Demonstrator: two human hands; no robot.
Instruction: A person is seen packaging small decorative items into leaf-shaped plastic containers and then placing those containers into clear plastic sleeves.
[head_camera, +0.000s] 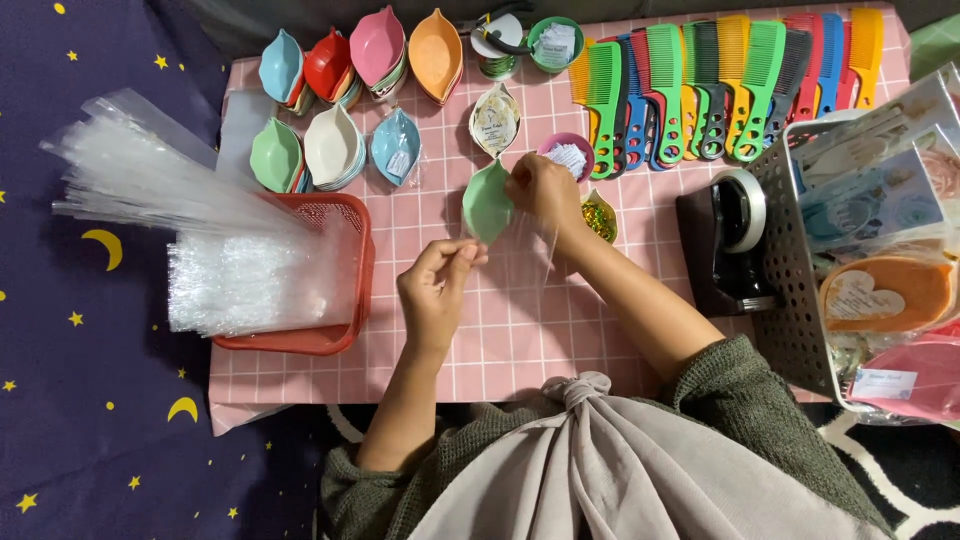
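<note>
From the head camera, the right hand (545, 190) pinches the upper right edge of a pale green leaf-shaped dish (488, 202), its fingers closed on the rim. The dish stands on edge over the pink checked bench (500, 330), its long axis running nearly up and down in the view, pointed tip toward the far side. It lies just to the left of that hand, touching the fingertips.

The left hand (435, 290) sits below and to the left of the dish, nearer the body, thumb and forefinger pressed together on the top edge of a clear plastic sleeve (525, 250). The sleeve hangs between the two hands, its mouth just under the lower tip of the dish; whether the dish has entered it I cannot tell. The right hand is the nearer to the dish; the left is close but apart from it.

Left of the left hand, a red basket (340, 330) holds a stack of clear sleeves. Beyond the right hand lie coloured combs (700, 90), and to its right a tape dispenser (730, 240).
</note>
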